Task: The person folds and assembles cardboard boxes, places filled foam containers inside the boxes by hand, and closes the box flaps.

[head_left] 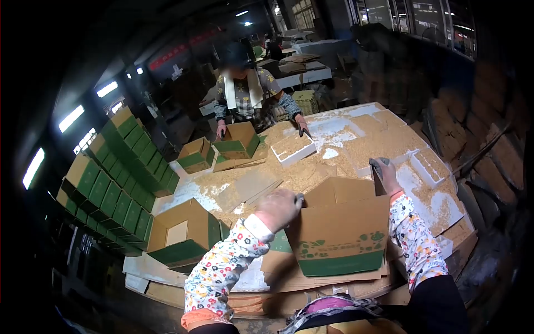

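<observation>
A brown cardboard box (342, 228) with a green printed lower band stands tilted in front of me, its top open. My left hand (278, 209) is closed at its upper left edge, the fingertips partly hidden behind the wall. At the upper right corner, my right hand (385, 173) pinches the rim with gloved fingertips. Under the box lie flat cardboard sheets (278, 264). To the left of my left arm sits another open box (183, 234) with a pale piece inside.
Green and brown boxes (117, 195) are stacked at the left. Across the sawdust-strewn table (384, 131), a co-worker (245, 94) has one hand at an open box (238, 142) and the other at a white sawdust-filled tray (293, 150). Another white frame (428, 170) lies at the right.
</observation>
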`<act>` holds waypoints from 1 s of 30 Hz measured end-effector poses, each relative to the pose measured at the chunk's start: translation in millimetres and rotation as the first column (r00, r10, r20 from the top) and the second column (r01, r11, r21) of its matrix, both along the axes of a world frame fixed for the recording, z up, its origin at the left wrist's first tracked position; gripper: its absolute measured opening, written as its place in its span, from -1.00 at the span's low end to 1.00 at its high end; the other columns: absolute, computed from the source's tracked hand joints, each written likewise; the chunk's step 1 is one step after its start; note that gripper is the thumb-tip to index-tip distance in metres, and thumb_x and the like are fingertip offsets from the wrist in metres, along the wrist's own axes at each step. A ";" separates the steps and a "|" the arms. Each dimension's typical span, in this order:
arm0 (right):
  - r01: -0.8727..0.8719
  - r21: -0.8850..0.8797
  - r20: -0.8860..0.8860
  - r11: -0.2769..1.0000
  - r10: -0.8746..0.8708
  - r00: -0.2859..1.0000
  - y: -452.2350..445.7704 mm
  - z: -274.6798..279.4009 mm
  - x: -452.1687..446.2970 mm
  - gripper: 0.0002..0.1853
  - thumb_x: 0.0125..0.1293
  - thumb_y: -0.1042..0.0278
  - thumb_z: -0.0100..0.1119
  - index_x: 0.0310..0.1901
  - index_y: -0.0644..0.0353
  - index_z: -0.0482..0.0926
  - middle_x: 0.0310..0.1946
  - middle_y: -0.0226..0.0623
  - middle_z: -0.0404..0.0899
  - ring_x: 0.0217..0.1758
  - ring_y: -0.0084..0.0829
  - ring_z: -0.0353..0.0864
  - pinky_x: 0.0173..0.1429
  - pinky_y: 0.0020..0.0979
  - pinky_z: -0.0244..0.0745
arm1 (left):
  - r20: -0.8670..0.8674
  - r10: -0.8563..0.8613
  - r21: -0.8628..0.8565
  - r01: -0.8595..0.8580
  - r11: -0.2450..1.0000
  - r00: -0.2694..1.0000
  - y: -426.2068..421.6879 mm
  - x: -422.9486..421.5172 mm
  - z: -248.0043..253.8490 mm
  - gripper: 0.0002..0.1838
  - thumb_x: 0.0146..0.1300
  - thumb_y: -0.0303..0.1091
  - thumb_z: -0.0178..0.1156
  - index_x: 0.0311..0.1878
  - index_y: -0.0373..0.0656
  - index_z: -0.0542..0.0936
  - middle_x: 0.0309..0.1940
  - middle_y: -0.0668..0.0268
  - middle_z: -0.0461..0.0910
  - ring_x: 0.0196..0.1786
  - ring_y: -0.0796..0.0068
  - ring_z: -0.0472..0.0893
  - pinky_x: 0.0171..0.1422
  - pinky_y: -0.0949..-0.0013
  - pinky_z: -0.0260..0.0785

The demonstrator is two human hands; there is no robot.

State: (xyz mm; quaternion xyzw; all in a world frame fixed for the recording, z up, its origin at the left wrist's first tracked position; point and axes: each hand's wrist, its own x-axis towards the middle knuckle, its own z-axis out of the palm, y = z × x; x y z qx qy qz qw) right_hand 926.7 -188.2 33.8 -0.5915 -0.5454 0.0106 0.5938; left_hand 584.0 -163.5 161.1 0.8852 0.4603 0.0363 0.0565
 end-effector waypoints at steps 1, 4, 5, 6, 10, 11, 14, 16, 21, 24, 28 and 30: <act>-0.072 -0.057 -0.273 0.996 0.054 0.961 -11.4 26.9 -27.0 -0.82 0.16 0.32 0.26 -0.41 0.28 0.56 -0.50 -0.48 0.51 -0.47 -0.66 0.43 -0.38 -0.56 0.32 | 0.031 0.028 0.015 -0.029 0.999 0.999 15.5 -16.3 -4.0 -0.52 0.28 0.06 0.03 -0.29 -0.23 0.65 -0.32 -0.06 0.61 -0.14 -0.04 0.60 0.04 0.08 0.41; -0.252 -0.106 -0.593 0.962 0.143 0.792 -42.6 50.9 -50.6 -0.71 0.16 0.29 0.28 -0.17 0.31 0.51 -0.41 -0.42 0.52 -0.37 -0.62 0.48 -0.25 -0.57 0.41 | 0.069 0.221 0.019 -0.223 0.975 0.973 36.9 -58.8 12.1 -0.61 0.26 -0.06 0.05 -0.26 -0.23 0.65 -0.28 -0.03 0.63 -0.11 0.07 0.62 0.03 0.15 0.44; -0.282 -0.093 -0.598 0.955 0.173 0.782 -51.2 49.7 -56.6 -0.66 0.16 0.30 0.28 -0.11 0.31 0.48 -0.38 -0.39 0.51 -0.34 -0.60 0.49 -0.23 -0.57 0.43 | 0.051 0.251 0.086 -0.255 0.963 0.967 43.9 -70.4 3.9 -0.63 0.24 -0.08 0.07 -0.27 -0.22 0.65 -0.29 -0.01 0.63 -0.10 0.07 0.62 0.04 0.14 0.43; -0.311 -0.081 -0.612 0.947 0.199 0.765 -59.5 41.1 -63.1 -0.61 0.16 0.30 0.28 -0.05 0.32 0.45 -0.34 -0.37 0.51 -0.32 -0.59 0.50 -0.21 -0.57 0.44 | -0.018 0.209 0.113 -0.205 0.972 0.978 32.2 -75.5 9.0 -0.65 0.24 -0.10 0.07 -0.30 -0.23 0.64 -0.29 -0.01 0.63 -0.10 0.04 0.61 0.03 0.12 0.43; -0.166 0.081 -0.756 0.983 0.169 0.632 -61.5 13.7 -80.4 -0.52 0.12 0.46 0.29 0.08 0.30 0.37 -0.24 -0.34 0.45 -0.28 -0.58 0.49 -0.20 -0.57 0.48 | 0.020 0.014 0.004 -0.014 1.000 1.000 0.4 -92.4 15.5 -0.54 0.24 0.09 0.10 -0.31 -0.17 0.66 -0.41 -0.02 0.62 -0.21 0.01 0.62 -0.06 0.11 0.44; -0.144 0.061 -0.734 0.988 0.142 0.665 -60.5 10.3 -74.4 -0.46 0.08 0.51 0.31 0.12 0.27 0.34 -0.21 -0.34 0.42 -0.24 -0.58 0.49 -0.19 -0.58 0.50 | 0.023 -0.012 -0.090 0.014 0.996 1.000 -9.5 -88.3 27.3 -0.53 0.22 0.10 0.11 -0.33 -0.17 0.67 -0.45 -0.01 0.61 -0.26 0.02 0.63 -0.10 0.12 0.45; -0.146 0.149 -0.705 0.978 0.209 0.678 -70.1 50.7 -69.6 -0.41 0.08 0.51 0.31 0.16 0.25 0.32 -0.18 -0.36 0.41 -0.22 -0.56 0.51 -0.17 -0.59 0.51 | -0.073 -0.010 -0.019 0.009 1.000 0.997 -7.0 -87.8 37.9 -0.54 0.20 0.10 0.14 -0.35 -0.17 0.67 -0.50 0.01 0.61 -0.34 0.05 0.63 -0.17 0.12 0.46; -0.167 0.269 -0.684 0.949 0.310 0.660 -69.0 77.8 -58.9 -0.31 0.08 0.53 0.30 0.25 0.28 0.21 -0.13 -0.31 0.40 -0.22 -0.52 0.53 -0.16 -0.59 0.52 | -0.071 0.059 0.104 -0.052 0.993 0.996 -15.3 -74.4 55.5 -0.55 0.17 0.10 0.15 -0.35 -0.16 0.67 -0.53 0.04 0.61 -0.37 0.07 0.64 -0.20 0.13 0.48; -0.370 -0.061 -0.722 0.927 0.215 0.658 -21.4 15.2 -40.7 0.12 0.05 0.08 0.36 0.39 0.43 -0.25 0.22 0.18 0.15 0.24 -0.13 0.33 0.26 -0.28 0.30 | -0.139 -0.188 -0.133 0.170 0.976 0.972 -26.0 -10.5 -29.7 -0.42 0.19 0.21 0.08 -0.32 -0.24 0.66 -0.44 -0.03 0.62 -0.26 0.02 0.63 -0.03 0.15 0.44; -0.116 -0.537 -0.187 0.835 0.017 0.982 -21.2 37.0 -113.2 0.31 -0.11 -0.21 0.42 0.35 0.56 -0.22 0.31 0.30 0.08 0.41 0.06 0.08 0.47 -0.24 -0.02 | -0.313 -0.293 -0.512 0.100 0.853 0.904 -16.6 34.3 -43.9 -0.28 0.22 0.32 -0.04 -0.23 -0.30 0.65 -0.33 -0.08 0.62 -0.16 0.02 0.61 0.03 0.15 0.40; 0.432 -0.468 0.615 0.771 -0.066 0.786 -18.9 -1.1 -85.6 0.22 -0.10 -0.21 0.42 0.38 0.42 -0.07 0.28 0.15 0.22 0.33 0.06 0.24 0.38 -0.23 0.16 | 0.340 -0.603 -0.601 0.660 0.451 0.722 -26.4 -22.1 -27.5 -0.17 0.27 0.32 -0.09 0.29 -0.29 0.27 0.23 -0.10 0.32 0.31 0.05 0.32 0.40 0.19 0.11; -0.255 -0.716 -0.025 0.649 0.341 0.940 -14.2 4.9 -43.2 0.05 0.01 -0.24 0.33 0.34 0.40 0.11 0.17 0.05 0.41 0.28 -0.05 0.36 0.31 -0.18 0.26 | 0.346 -0.181 -0.673 0.378 0.636 0.921 -37.7 -36.8 -35.7 -0.15 0.23 0.18 0.12 0.38 -0.22 0.10 0.34 -0.09 0.14 0.42 0.05 0.11 0.50 0.19 -0.10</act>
